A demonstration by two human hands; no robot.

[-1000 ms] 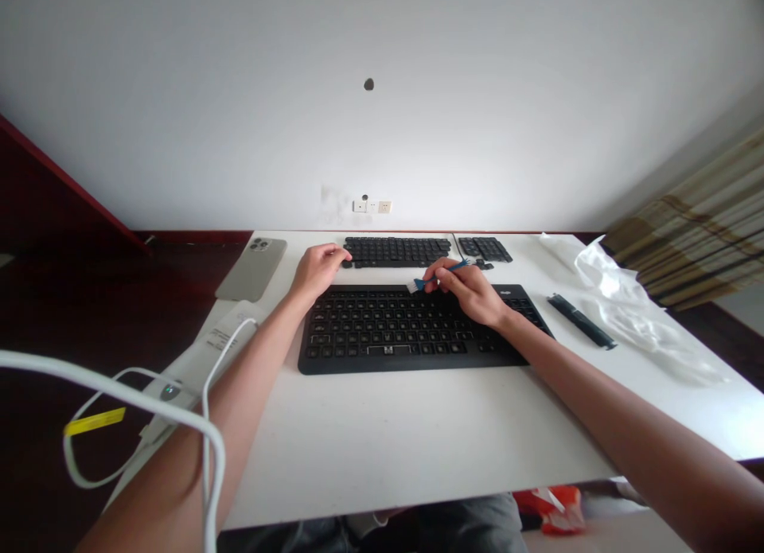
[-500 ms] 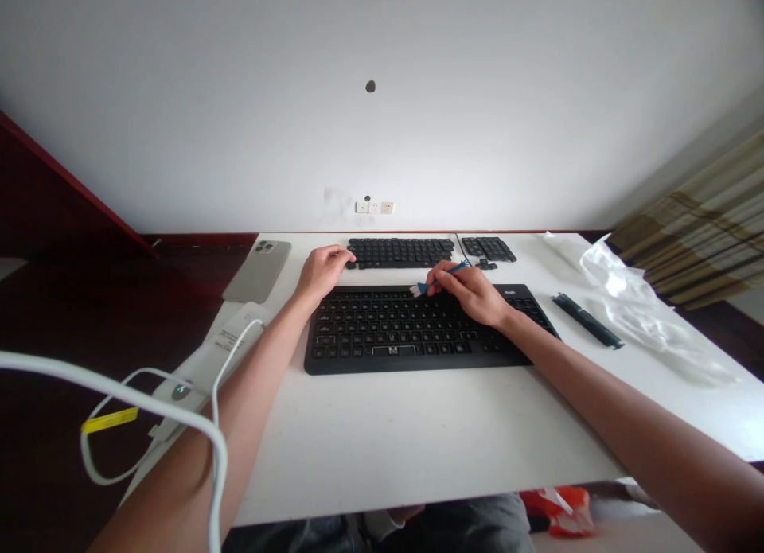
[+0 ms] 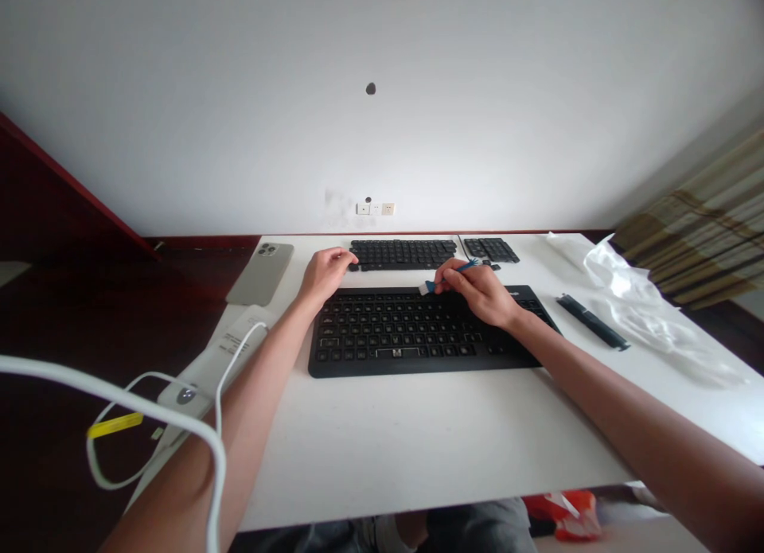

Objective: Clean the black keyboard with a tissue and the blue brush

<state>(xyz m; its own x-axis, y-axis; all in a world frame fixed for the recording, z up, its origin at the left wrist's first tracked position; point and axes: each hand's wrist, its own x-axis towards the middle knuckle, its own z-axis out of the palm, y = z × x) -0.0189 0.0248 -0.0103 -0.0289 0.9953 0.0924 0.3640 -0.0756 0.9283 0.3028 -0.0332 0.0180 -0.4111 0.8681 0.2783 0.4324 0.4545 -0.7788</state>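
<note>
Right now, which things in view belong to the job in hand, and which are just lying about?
Likely in the job:
brush, in the right hand
keyboard, under the brush
keycaps, behind the keyboard

Apparently just lying about:
phone
white cable
plastic wrap
black strip (role unclear)

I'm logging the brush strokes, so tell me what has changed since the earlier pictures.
The right hand has shifted the blue brush slightly to the right along the far edge of the keyboard; its grip on it is unchanged. The left hand stays by the loose black keys. The keyboard, phone and black strip stayed put.
</note>
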